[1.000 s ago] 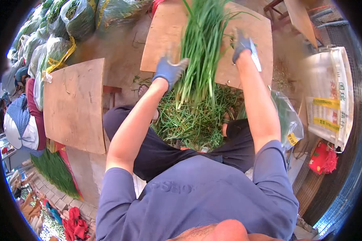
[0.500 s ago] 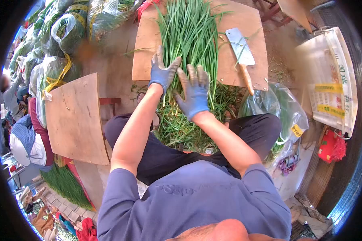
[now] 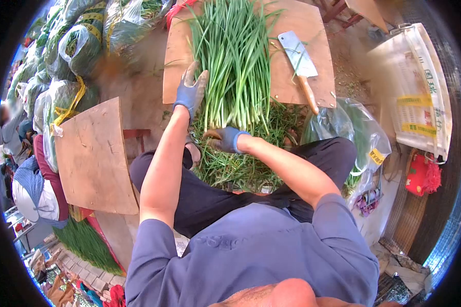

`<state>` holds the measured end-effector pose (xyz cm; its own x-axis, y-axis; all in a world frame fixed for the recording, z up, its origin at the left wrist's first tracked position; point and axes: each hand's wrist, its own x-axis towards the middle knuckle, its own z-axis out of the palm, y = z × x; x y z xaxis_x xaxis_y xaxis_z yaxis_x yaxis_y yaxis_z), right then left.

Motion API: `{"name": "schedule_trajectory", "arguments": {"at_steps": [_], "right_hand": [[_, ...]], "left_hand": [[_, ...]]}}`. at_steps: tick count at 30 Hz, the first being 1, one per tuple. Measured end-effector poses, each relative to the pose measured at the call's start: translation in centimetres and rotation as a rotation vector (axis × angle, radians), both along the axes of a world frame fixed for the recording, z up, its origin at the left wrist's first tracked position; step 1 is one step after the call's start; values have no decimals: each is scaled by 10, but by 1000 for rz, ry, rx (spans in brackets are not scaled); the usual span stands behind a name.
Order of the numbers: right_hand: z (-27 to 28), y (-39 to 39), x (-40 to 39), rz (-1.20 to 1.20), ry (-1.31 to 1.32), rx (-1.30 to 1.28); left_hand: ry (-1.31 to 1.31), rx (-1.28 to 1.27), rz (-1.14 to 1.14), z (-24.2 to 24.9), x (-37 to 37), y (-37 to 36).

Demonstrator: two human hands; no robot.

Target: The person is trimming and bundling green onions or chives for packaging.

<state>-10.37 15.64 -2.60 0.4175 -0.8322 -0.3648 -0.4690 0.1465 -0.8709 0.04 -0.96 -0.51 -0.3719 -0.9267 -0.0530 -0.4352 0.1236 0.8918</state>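
Note:
A thick bundle of garlic chives [image 3: 235,66] lies on a wooden board, leaves pointing away and pale stalk ends hanging over the near edge. My left hand [image 3: 192,88], in a blue and grey work glove, rests against the bundle's left side with fingers outstretched. Below the stalk ends is my right hand [image 3: 225,139], gloved too, turned sideways with its fingers pointing left and close to the ends. To the right of the bundle a cleaver [image 3: 298,55] with a wooden handle lies on the board [image 3: 320,43].
Loose green trimmings [image 3: 230,169] are heaped between my legs. A clear plastic bag [image 3: 353,123] with greens stands at the right, near a white woven sack [image 3: 420,97]. Another wooden board [image 3: 95,158] is at the left, before stacked bagged greens [image 3: 79,48]. A person in a cap [image 3: 36,192] sits beyond.
My right hand has moved from on top of the stalks down to their ends and turned sideways. My left hand has shifted outward to the bundle's left side. The stalks lie more spread.

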Motion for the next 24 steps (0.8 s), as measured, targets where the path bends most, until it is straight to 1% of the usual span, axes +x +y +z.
{"name": "schedule_trajectory", "arguments": {"at_steps": [1,2,4,5,8,9,10,11,12,13,14,16,17,18,19,20,21,22,24], "right_hand": [[13,2,-2,11,-11,38],[23,7,-1,23,-19,74],[25,20,5,207,-44,-11],[25,20,-1,213,-16,39],[5,11,-17,-213,-58,-9],[24,21,-12,-21,61,110],[91,28,-15,207,95,239],[108,39,-24,289,34,198],[87,47,-40,-48,77,-2],[65,53,-55,-383,113,-202],[90,39,-78,-741,176,-143],[35,14,-114,-1067,801,-644],[42,2,-111,-984,733,-398],[51,-12,-101,-897,658,-158],[28,-19,-87,-875,651,-212],[41,-23,-69,-885,574,-240],[37,-26,-61,-858,594,-226],[34,-30,-55,-830,617,-216],[36,-27,-68,-743,694,-216]], "left_hand": [[61,43,-7,6,-1,4],[19,29,-10,5,-2,5],[-62,-2,-11,4,-7,5],[-81,-30,-11,2,-8,6],[-130,-79,3,13,-12,12],[-193,-163,-5,8,-11,12],[-148,-148,29,5,-11,14],[-168,-148,70,5,-10,17],[-181,-150,116,6,-11,19],[-167,-91,152,10,-13,20],[-153,-30,179,12,-15,22],[-91,40,186,15,-23,23],[-71,41,169,7,-28,19],[-107,48,158,13,-37,19],[-149,58,152,23,-44,22],[-195,67,159,31,-48,26],[-204,3,102,34,-50,32],[-284,-23,33,36,-52,34],[-462,-84,-50,40,-56,42]]}}
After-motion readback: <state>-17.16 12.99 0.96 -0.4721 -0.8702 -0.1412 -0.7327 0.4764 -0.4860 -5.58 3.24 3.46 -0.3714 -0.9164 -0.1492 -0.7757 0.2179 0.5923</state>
